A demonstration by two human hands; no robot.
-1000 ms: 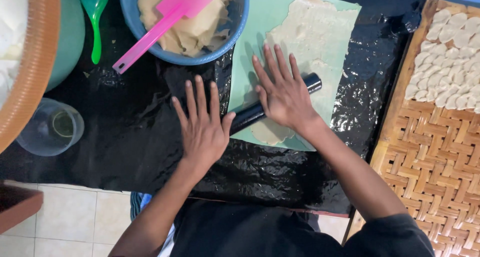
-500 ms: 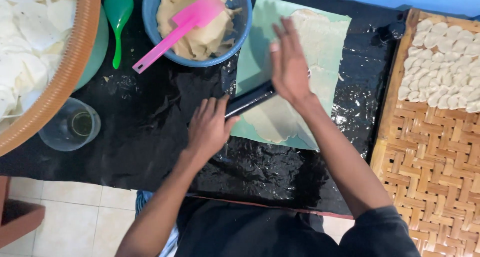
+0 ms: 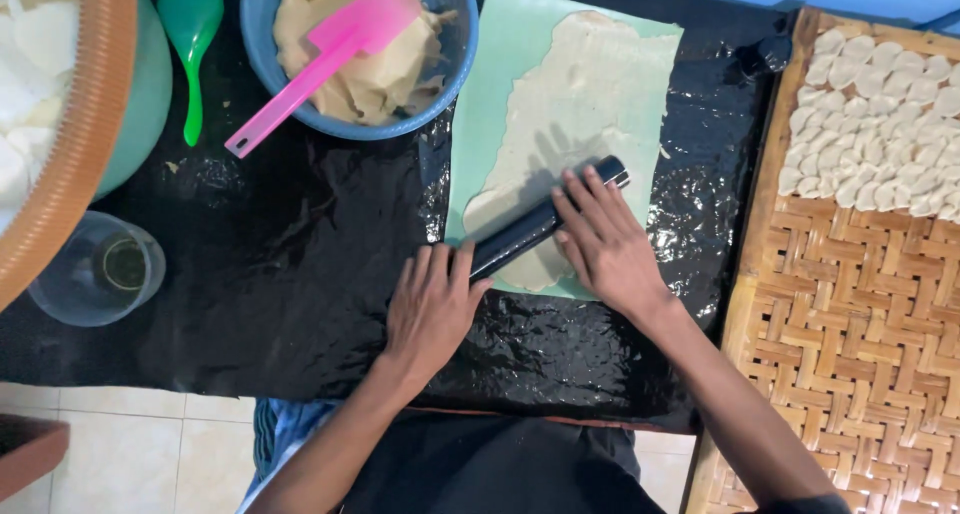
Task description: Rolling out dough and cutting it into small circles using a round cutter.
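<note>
Left hand point(image 3: 432, 309) flat, fingers spread a little, palm pressing the near end of the black rolling pin point(image 3: 545, 219); right hand point(image 3: 603, 242) flat and open over its middle, nothing gripped. Pin lies slanted across the dough sheet point(image 3: 580, 114) on the green mat point(image 3: 500, 84). Pin's middle hidden under the right hand; basket point(image 3: 80, 154) at left and woven tray point(image 3: 850, 344) at right cut off by the frame.

Your head camera looks almost straight down, close over the worktop point(image 3: 300, 274); the rolling pin point(image 3: 540, 224) sits at frame centre, your forearms enter from the bottom edge below it, floor tiles point(image 3: 130, 434) lower left.
</note>
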